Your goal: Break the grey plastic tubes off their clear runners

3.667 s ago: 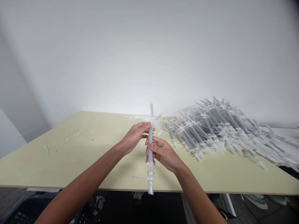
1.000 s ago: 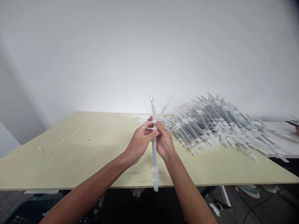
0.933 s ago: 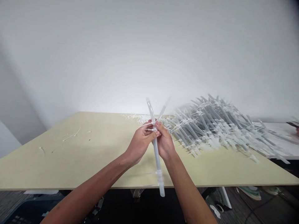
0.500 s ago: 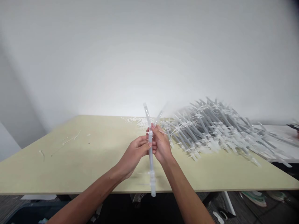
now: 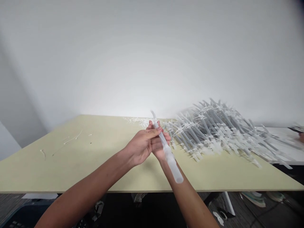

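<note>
Over the middle of the table I hold a translucent plastic tube (image 5: 169, 155), tilted with its wide open end toward me and to the right. It has a thicker sleeve-like section near that end, and a thinner bent piece shows at the far end. My left hand (image 5: 141, 144) is closed on the tube, the thumb pressed along its upper side. Against it, my right hand (image 5: 158, 148) is closed around the tube from beneath, its fingers partly hidden by the left hand and the tube.
A large heap of similar tubes with white ties (image 5: 209, 126) covers the table's right side. Small white ties (image 5: 141, 122) lie scattered at the back. A few loose ties (image 5: 71, 141) rest on the yellowish table (image 5: 99, 177) at left. Below stands a dark basket (image 5: 26, 215).
The tube has turned from nearly upright in view to slanting, its near end swinging right and up toward me. My left hand has rolled over with its thumb on top.
</note>
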Demonstrator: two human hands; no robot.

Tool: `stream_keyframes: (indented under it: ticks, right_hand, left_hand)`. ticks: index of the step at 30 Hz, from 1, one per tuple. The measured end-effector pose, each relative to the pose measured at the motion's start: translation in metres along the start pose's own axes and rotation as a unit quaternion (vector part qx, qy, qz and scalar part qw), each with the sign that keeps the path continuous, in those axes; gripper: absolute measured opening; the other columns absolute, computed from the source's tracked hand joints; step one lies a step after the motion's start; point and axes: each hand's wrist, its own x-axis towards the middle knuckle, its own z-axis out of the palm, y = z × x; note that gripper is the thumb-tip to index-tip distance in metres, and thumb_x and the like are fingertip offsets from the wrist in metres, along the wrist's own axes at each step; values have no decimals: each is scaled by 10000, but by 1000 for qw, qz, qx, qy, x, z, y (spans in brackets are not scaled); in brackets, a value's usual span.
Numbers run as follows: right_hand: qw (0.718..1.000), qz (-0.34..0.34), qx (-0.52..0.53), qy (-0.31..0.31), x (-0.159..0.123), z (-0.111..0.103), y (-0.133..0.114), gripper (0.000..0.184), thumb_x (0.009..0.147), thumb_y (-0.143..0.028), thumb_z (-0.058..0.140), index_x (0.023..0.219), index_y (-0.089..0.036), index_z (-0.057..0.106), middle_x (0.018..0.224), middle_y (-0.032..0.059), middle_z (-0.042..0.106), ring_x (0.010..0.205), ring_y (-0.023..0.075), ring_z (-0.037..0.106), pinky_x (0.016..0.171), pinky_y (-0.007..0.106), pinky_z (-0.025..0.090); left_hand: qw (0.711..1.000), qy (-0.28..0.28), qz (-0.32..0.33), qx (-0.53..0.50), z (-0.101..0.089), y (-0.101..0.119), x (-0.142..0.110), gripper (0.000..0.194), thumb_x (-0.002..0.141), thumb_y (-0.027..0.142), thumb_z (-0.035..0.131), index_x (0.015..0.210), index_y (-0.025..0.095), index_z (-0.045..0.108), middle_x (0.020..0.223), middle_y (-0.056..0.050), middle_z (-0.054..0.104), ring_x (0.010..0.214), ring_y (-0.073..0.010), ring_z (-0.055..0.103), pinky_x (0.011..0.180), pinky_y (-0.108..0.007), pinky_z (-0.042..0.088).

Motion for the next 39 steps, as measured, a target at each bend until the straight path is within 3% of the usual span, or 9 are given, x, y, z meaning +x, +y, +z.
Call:
stream_keyframes:
  ticks: [5,11,18,22,25,29,39]
  right_hand:
    - [988,-2,152,26,-5,9,2,181,751,-392,606,764,-219,657,865,-8,683,908,121,623,818,211,518]
    - [988,4,150,-23,-6,11,-1,223,772,-405,577,821,-204,661,936,8,685,1014,135,593,941,251,458]
    - [989,28,142,-27,-5,7,-4,231,788,-376,564,888,-189,656,985,15,671,1070,121,559,928,223,459]
    - [995,41,88,-24,-6,0,-7,251,788,-371,563,925,-183,655,990,33,668,1023,121,580,852,202,491]
    - [999,36,11,-11,-7,-10,-8,298,779,-419,556,956,-198,652,954,48,671,914,146,616,703,225,526]
    - [996,6,-91,24,-12,-24,-8,332,749,-469,571,942,-211,653,885,50,671,735,152,615,549,240,484]
    - [965,-74,-248,49,-15,-49,-6,287,730,-417,623,867,-167,659,727,17,593,611,105,479,583,240,402]
  left_hand:
    - [1000,22,4,-19,4,8,13,126,819,193,564,790,71,582,797,-93,632,737,-116,623,669,-184,533]
    - [998,47,5,-29,0,11,22,111,790,169,594,801,58,590,784,-98,622,749,-129,622,702,-213,544]
    - [998,62,0,-18,1,13,22,117,797,177,584,775,62,589,793,-99,619,771,-136,620,719,-219,539]
    - [999,20,-8,37,-8,7,18,169,791,239,599,799,70,610,847,-111,637,751,-130,616,737,-238,532]
    - [996,16,-17,82,-18,-3,16,221,782,287,611,837,72,626,875,-116,639,713,-125,612,730,-259,529]
    - [994,19,-13,107,-33,-18,12,292,764,352,627,892,89,627,857,-104,626,721,-134,612,775,-309,517]
    - [993,-46,-48,94,-56,-37,18,272,777,318,617,940,101,607,870,-89,581,792,-171,607,829,-425,488]
